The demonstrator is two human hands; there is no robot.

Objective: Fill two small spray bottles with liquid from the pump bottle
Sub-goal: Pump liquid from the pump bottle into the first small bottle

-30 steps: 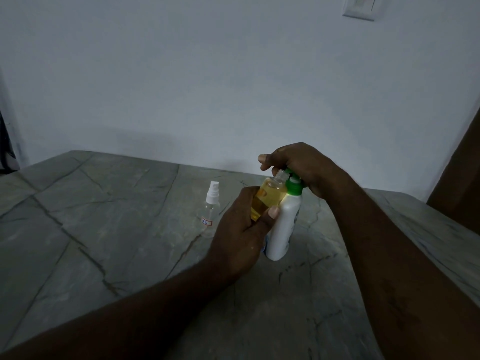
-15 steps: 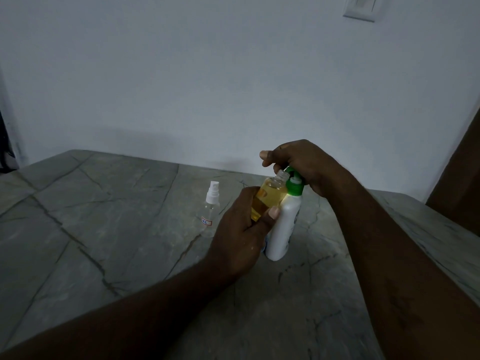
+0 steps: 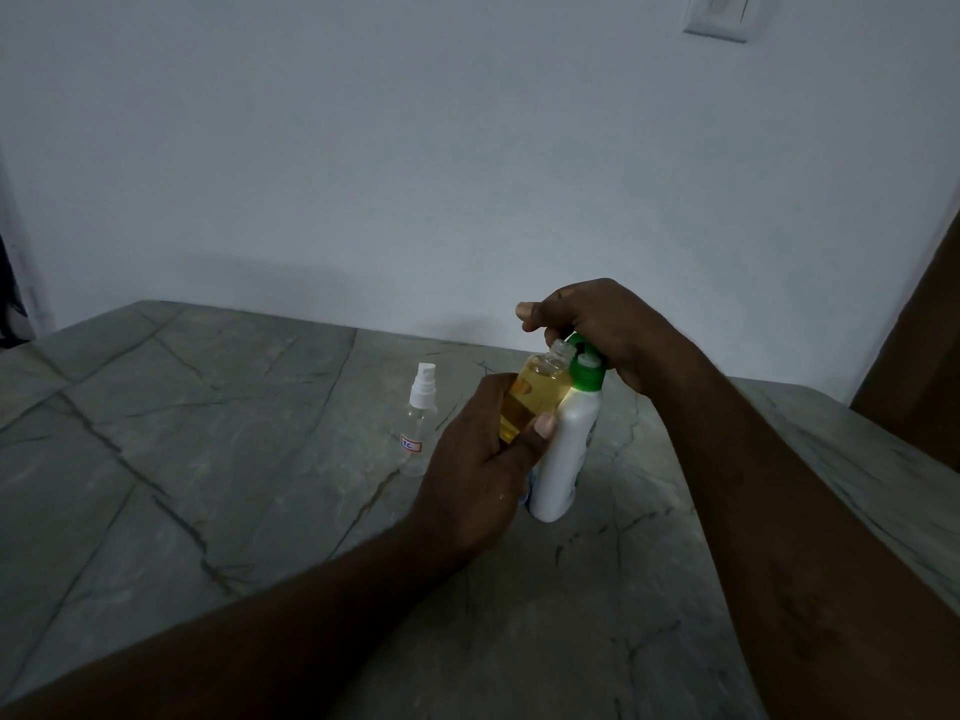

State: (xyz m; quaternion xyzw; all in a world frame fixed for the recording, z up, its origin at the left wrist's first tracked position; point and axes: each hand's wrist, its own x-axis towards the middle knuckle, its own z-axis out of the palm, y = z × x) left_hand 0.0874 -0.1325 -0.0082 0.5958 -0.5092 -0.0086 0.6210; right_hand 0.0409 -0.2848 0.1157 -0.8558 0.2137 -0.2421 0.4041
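1. Gripping the open bottle just right of the frame's centre, the left hand has its fingers curled round the far side and its thumb pressed across the front. The bottle has no cap, holds yellow liquid up to its shoulder and leans with its neck toward the green pump head.
2. The right hand is curled down over the top of the pump bottle, covering most of the green head; only the collar and part of the spout show beneath the fingers.
3. The pump bottle is white and stands on the table, touching the open bottle's right side. The left hand hides its lower left part.
4. A second spray bottle, clear with a white spray cap and a small label, stands upright on the table to the left of the left hand, apart from it. I cannot tell whether it holds any liquid.
5. The table is grey stone with dark veins. Both forearms cross its lower half.
6. Behind it is a plain pale wall, with a switch plate at the upper right and a brown panel at the right edge.
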